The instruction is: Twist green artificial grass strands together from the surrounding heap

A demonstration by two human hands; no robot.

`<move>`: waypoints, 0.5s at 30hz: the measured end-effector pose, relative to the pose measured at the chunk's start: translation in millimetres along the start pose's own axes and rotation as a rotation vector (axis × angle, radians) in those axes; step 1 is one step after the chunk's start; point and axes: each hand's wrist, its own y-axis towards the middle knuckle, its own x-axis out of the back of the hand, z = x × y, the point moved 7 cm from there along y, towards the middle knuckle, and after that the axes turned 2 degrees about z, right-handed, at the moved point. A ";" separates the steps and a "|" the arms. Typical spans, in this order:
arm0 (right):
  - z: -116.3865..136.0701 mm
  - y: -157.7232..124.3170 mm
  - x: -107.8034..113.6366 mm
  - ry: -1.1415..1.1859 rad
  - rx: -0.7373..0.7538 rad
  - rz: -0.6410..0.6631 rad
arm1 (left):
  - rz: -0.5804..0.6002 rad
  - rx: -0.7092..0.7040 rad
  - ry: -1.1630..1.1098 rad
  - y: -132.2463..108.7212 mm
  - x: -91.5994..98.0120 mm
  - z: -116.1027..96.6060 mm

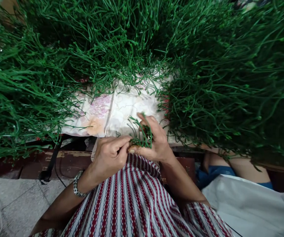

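Observation:
My right hand (155, 140) holds a small bunch of thin green stems (145, 140) with little knobbed tips. Its fingers curl around the bunch, and the thumb lies along the near side. Close against it, my left hand (113, 151) is closed, with thumb and forefinger pinched together where the ends of the stems meet them. Exactly what sits in that pinch is hidden by the fingertips. Both hands are over the near edge of a flowered cloth (132, 103), between my striped garment and the table.
Large heaps of similar green stems (132, 29) cover the back and both sides of the table. A person's bare leg (245, 166) and white cloth (253, 204) are at the right. A black strap (54, 161) hangs from the table's brown edge above a tiled floor (20, 200).

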 end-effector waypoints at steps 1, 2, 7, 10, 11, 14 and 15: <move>-1.0 -2.5 1.9 -0.028 -0.022 -0.027 | 0.004 0.026 0.002 0.2 -0.2 2.3; -1.9 -4.8 4.0 -0.053 -0.043 -0.048 | 0.012 0.059 0.006 0.4 -0.6 5.0; -0.2 -10.1 11.8 -0.173 -0.064 -0.118 | 0.072 0.168 0.017 0.3 -4.8 12.9; 8.0 -7.7 11.7 -0.280 0.008 -0.091 | 0.069 0.151 0.059 0.1 -4.8 10.8; 9.3 -6.5 10.0 -0.288 0.021 -0.045 | 0.059 0.134 0.086 -0.1 -4.1 9.5; 7.1 -4.7 5.6 -0.210 0.006 0.104 | 0.035 0.057 0.130 -1.2 -1.9 4.9; 5.2 -4.9 4.9 -0.169 -0.009 0.138 | 0.041 0.031 0.116 -1.6 -1.9 3.6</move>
